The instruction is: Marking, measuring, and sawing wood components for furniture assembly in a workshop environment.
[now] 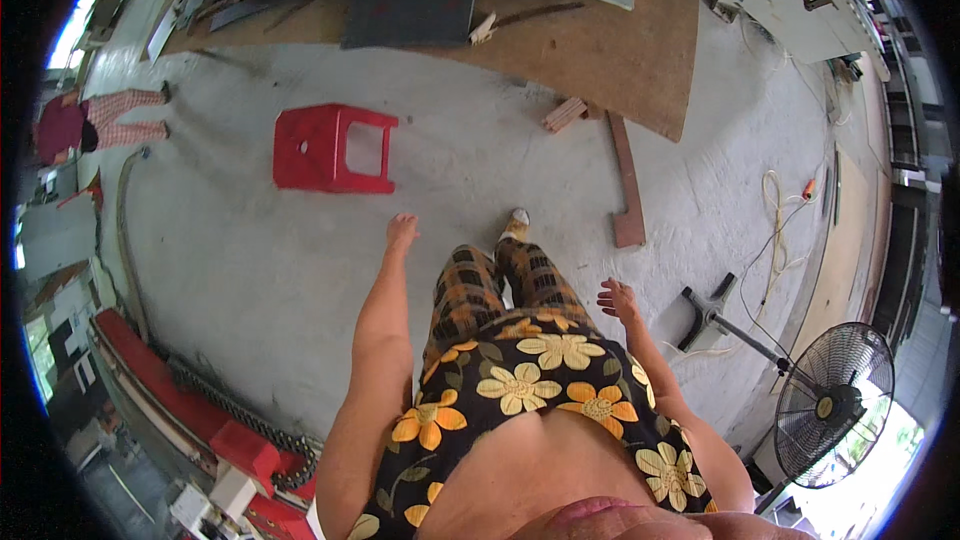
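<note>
- The standing fan (835,405) loses its lower rim to the dark fisheye border.
- The red machine (215,435) runs out past the lower left edge.
- A distant person (85,125) (far left) is too small and bent to read.
- The person's feet: only one shoe (516,224) shows past the checked trouser legs.

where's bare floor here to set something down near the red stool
Bare concrete floor lies open between the red stool, the left hand and the red machine at lower left. Another free patch runs from the stool to the wood plank. It is crowded near the standing fan, with loose cables, and by the stacked boards.
</note>
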`<state>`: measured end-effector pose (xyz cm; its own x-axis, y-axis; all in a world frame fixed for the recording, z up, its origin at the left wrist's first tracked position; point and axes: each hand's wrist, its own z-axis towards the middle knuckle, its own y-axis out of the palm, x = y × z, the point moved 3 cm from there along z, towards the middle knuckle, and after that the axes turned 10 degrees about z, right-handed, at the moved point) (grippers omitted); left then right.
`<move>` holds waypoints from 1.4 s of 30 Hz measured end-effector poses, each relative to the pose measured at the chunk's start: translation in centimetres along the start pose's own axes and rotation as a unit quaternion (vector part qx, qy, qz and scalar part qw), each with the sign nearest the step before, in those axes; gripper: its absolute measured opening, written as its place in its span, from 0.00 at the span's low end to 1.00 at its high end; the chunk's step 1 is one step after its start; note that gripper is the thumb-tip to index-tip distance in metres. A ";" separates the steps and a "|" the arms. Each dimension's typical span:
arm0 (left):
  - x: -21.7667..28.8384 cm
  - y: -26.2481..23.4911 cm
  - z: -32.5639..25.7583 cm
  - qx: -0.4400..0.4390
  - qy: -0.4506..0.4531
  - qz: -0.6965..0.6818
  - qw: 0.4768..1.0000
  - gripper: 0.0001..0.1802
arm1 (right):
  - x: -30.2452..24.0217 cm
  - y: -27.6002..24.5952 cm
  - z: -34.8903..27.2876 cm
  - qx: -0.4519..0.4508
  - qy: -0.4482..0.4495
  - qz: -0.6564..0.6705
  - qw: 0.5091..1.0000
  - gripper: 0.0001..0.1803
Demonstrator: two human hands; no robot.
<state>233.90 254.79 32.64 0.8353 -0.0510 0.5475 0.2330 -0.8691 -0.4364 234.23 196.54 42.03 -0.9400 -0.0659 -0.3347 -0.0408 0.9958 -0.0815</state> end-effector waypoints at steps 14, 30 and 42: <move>13.4 -13.8 17.9 0.193 0.050 0.360 0.912 0.26 | -11.0 14.5 2.0 0.040 0.029 -0.011 0.999 0.23; 10.8 -20.1 26.8 0.116 -0.034 0.434 0.893 0.69 | -16.0 31.4 -1.0 -0.003 -0.007 -0.067 0.998 0.21; 15.9 -16.9 20.2 0.099 -0.131 0.516 0.840 0.81 | -15.1 23.5 1.2 0.016 -0.015 -0.097 0.995 0.19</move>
<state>253.31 278.62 34.27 0.7182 -0.5946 -0.3615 -0.6271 -0.3278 -0.7066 247.85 220.90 44.07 -0.9051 -0.2595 -0.3369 -0.2097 0.9615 -0.1773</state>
